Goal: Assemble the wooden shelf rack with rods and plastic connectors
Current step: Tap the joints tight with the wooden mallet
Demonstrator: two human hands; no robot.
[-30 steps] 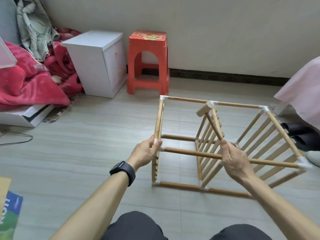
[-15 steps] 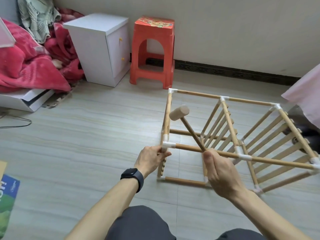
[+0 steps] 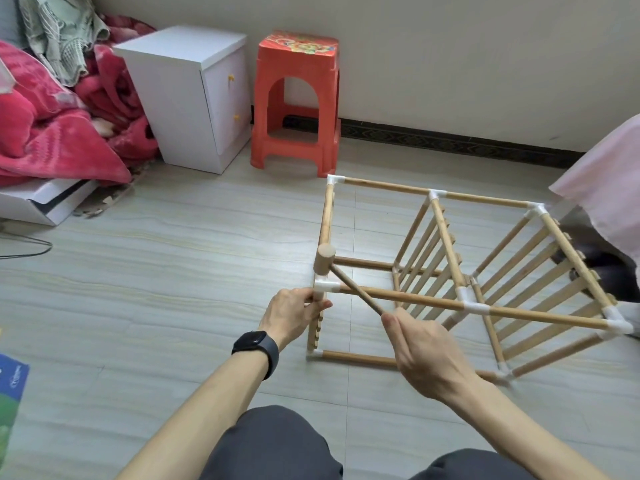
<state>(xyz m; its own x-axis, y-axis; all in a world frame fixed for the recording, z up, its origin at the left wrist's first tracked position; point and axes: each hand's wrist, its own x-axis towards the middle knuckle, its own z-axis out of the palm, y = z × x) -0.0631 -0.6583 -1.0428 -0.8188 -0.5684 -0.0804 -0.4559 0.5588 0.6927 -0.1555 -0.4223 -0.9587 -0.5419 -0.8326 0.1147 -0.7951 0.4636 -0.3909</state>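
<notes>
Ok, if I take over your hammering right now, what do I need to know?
Left hand grips the frame just under the white plastic corner connector at the near left of the light wooden shelf rack.
Right hand holds the handle of the small wooden mallet; its head sits right above that connector, contact unclear.
The rack lies on the grey tiled floor.
Done: rods joined at every visible corner, two slatted panels in.
Left: probably tap this connector home, then check the others.

Head camera, close, angled down over floor [image 3: 173, 271]
</notes>
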